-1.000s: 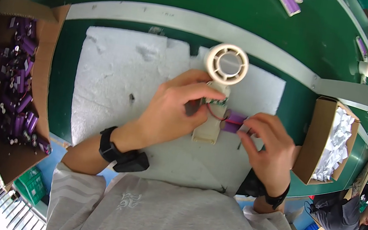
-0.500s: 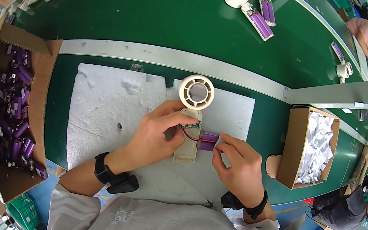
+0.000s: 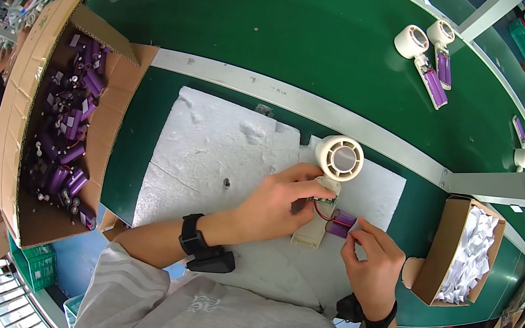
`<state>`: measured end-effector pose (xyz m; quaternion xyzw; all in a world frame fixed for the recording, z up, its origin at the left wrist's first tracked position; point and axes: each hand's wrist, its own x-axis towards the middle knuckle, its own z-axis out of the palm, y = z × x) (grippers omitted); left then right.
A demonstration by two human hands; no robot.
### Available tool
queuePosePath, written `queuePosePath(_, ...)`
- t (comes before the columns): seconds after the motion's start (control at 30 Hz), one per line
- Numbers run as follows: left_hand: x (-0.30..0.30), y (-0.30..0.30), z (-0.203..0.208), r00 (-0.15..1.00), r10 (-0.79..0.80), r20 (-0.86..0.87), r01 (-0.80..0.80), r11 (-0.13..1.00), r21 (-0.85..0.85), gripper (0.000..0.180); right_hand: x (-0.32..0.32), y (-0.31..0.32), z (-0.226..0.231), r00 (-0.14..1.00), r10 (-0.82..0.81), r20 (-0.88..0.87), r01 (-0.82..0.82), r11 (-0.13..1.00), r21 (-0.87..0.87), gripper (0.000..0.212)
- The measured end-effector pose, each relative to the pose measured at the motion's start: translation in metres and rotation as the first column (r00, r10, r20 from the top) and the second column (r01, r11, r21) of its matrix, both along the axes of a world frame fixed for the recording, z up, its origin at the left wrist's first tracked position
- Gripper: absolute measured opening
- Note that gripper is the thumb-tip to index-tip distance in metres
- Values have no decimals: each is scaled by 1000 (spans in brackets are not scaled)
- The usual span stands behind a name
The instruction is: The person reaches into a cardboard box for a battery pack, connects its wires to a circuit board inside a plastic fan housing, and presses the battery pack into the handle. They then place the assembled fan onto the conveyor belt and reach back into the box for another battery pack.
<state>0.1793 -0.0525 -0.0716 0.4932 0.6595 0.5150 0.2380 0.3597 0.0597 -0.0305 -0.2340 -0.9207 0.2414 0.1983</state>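
A cream handheld fan with a round head lies on the white foam sheet, its handle opened. My left hand is closed on the handle's upper part, thumb and forefinger by a small green circuit board. Red and dark wires run from there to a purple battery pack, which sits beside the handle on its right. At the pack's right end, my right hand pinches a small white piece, seemingly a paper sticker, against the pack. The fingers partly hide that piece.
On the left stands a cardboard box of purple battery packs. Another box, holding white paper pieces, is at the right. Beyond a metal rail, several fans rest on the green surface. Other people are at the sides.
The view has swung, so the whole bench sits farther right in the picture and slightly tilted. Both hands keep nearly the same places on the fan and battery pack.
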Motion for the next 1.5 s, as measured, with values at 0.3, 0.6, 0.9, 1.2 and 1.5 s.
queuePosePath(0.3,-1,-3,3,999,-18,28,19,1000,-13,37,4,7,8,999,4,46,8,963,-271,10)
queuePosePath(0.6,-6,2,7,999,-43,10,44,995,-84,39,2,18,0,997,72,-14,-73,939,-336,13)
queuePosePath(0.9,-5,0,2,996,-5,92,12,997,-80,37,29,71,-7,723,-516,-459,-72,605,-793,8)
queuePosePath(1.2,-5,-5,-4,988,46,146,-32,995,-99,38,-2,31,-13,983,124,-134,-159,943,-293,39)
queuePosePath(1.5,-15,0,7,997,-71,16,72,993,-96,40,-4,28,2,949,308,63,-184,708,-682,54)
